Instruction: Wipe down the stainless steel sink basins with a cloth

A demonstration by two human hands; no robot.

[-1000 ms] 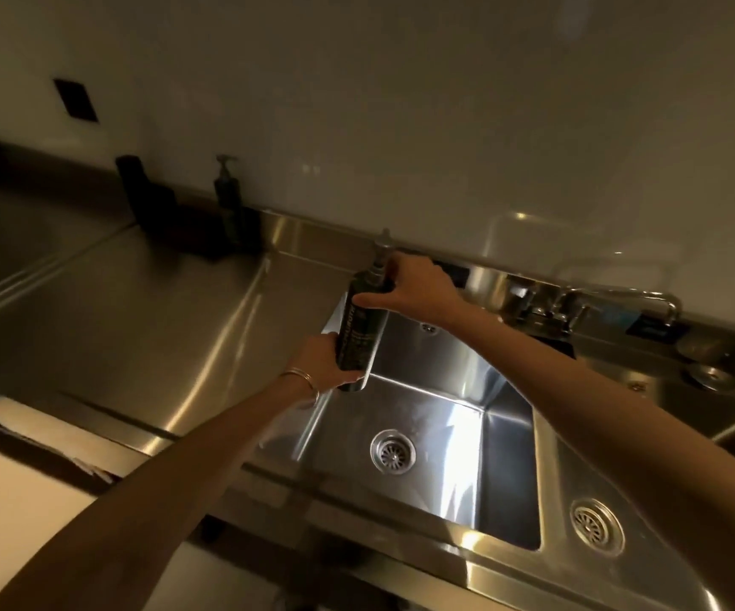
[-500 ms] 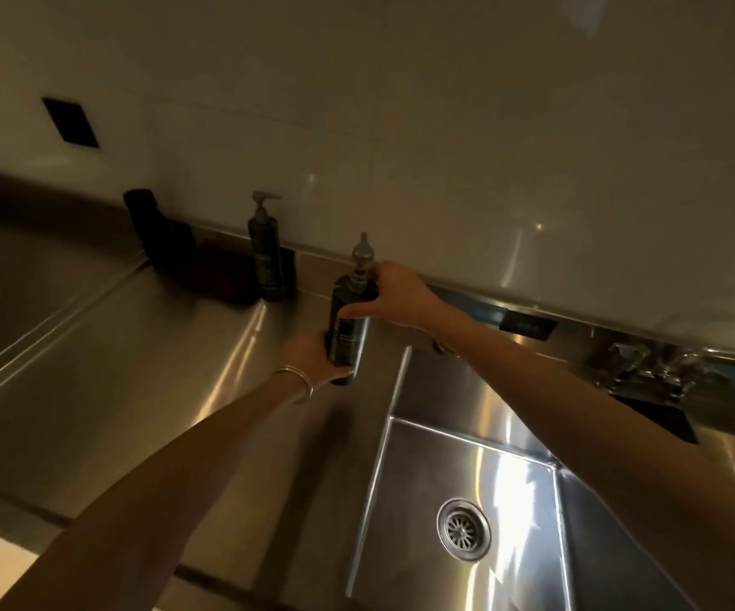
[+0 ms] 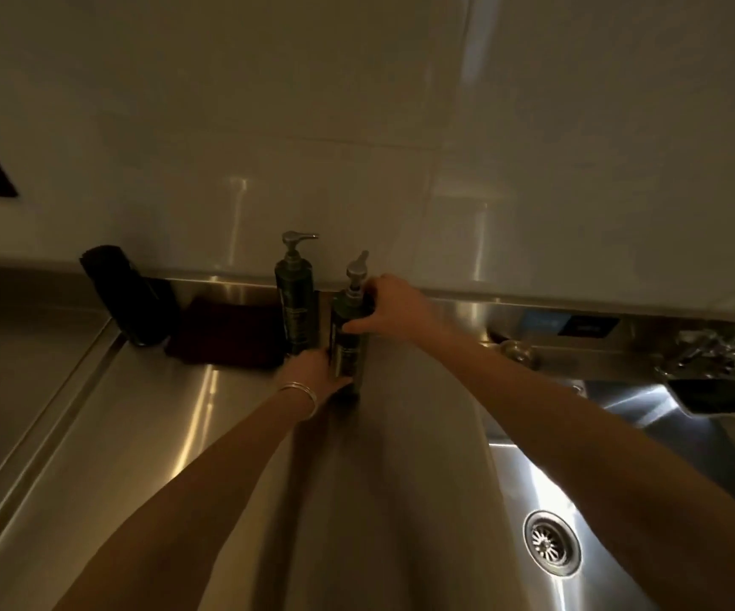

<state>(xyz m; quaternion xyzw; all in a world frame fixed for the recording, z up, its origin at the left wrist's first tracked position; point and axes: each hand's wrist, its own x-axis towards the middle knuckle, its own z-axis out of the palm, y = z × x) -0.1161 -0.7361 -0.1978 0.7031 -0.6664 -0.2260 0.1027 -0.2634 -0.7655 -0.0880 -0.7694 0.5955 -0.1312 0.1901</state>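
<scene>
Right hand point(image 3: 390, 308) wrapped round shoulder of dark pump bottle point(image 3: 349, 341); left hand point(image 3: 313, 374) cupped low on its body, bracelet on wrist. Since a second ago bottle carried from over basin to counter point(image 3: 136, 434), set beside second pump bottle point(image 3: 294, 310) by backsplash; whether base rested on steel, unclear. Sink basin point(image 3: 621, 500) at lower right, drain point(image 3: 552, 544) bare. Dark folded cloth point(image 3: 224, 339) just left of bottles, untouched. Judgement: soap being put away, wiping not begun.

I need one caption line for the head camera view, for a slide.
Both hands, left hand and right hand, hold a pump bottle on the steel counter beside a second bottle.
</scene>
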